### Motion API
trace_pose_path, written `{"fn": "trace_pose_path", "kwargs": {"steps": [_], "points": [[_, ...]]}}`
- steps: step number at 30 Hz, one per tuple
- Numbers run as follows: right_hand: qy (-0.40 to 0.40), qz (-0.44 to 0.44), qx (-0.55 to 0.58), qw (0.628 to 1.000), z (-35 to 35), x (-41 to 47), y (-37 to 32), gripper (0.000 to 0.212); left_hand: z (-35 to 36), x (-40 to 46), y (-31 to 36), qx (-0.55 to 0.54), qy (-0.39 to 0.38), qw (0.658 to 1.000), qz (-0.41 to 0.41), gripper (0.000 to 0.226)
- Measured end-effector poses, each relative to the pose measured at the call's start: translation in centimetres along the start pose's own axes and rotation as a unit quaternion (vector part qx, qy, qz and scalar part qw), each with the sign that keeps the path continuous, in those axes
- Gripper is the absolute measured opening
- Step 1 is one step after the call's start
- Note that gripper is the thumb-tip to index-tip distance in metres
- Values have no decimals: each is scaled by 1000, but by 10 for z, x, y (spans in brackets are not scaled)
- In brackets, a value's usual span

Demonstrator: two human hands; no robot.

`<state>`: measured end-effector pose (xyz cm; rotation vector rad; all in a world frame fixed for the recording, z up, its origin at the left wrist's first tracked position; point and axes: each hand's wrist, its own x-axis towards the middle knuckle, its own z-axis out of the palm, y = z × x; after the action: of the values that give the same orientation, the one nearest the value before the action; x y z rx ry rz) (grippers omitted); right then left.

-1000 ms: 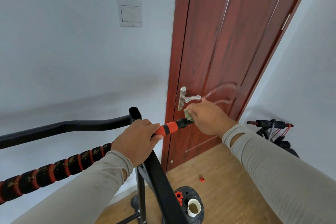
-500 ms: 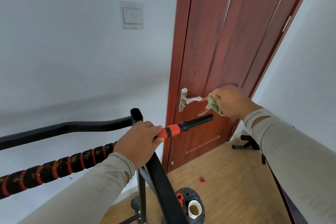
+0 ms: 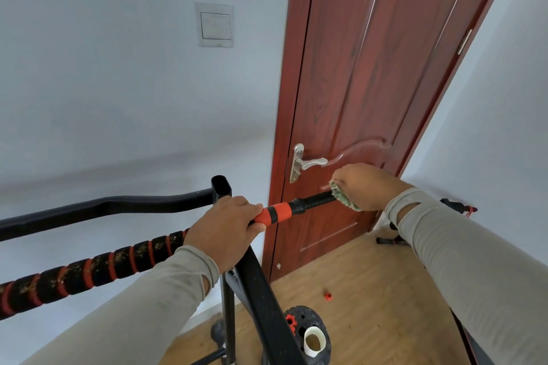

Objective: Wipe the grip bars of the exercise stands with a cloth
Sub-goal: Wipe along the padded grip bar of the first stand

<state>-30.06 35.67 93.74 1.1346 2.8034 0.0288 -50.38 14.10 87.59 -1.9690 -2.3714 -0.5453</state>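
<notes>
The left hand gripped the grip bar just behind its orange band, while the right hand pressed a green cloth against the bar's black tip.

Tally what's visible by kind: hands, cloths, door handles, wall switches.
hands: 2, left gripping the bar, right holding the cloth
cloth: 1
door handle: 1
wall switch: 1
Total: 5
</notes>
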Motion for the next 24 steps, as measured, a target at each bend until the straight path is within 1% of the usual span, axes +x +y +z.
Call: {"fn": "trace_pose_path", "kwargs": {"steps": [2,4,6,8,11,12,13,15,17,18,20,22,24], "points": [[-6,10,-2,1000,-2,1,6,31,0,0,0,0,4,1000,0,46],[9,-1,-15,1000,1,1,-5,33,1,-1,-1,4,5,1000,4,46],[33,-22,-14,999,8,0,-29,26,0,-1,0,8,2,1000,2,47],[46,-66,8,997,14,-1,-57,18,0,0,0,6,2,1000,1,47],[75,-137,25,987,18,-7,-82,14,0,0,0,-1,3,1000,-7,48],[83,-142,19,986,20,-8,-78,14,-1,0,0,0,3,1000,-7,48],[79,-127,17,989,21,-9,-68,17,-1,0,0,1,3,1000,-4,48],[52,-63,16,997,19,-10,-37,23,-1,0,0,7,-1,1000,0,47],[54,-4,23,998,15,-13,-9,21,-1,0,1,14,-4,1000,1,48],[71,11,23,997,14,-14,-2,24,-1,0,1,16,-5,1000,0,48],[112,8,18,993,15,-17,-12,26,-2,1,1,13,-9,1000,-3,48],[170,-19,22,985,29,-24,-47,20,-4,1,1,8,-13,1000,-6,48],[230,-63,55,970,53,-34,-83,16,-5,2,1,9,-15,1000,-5,46]]}}
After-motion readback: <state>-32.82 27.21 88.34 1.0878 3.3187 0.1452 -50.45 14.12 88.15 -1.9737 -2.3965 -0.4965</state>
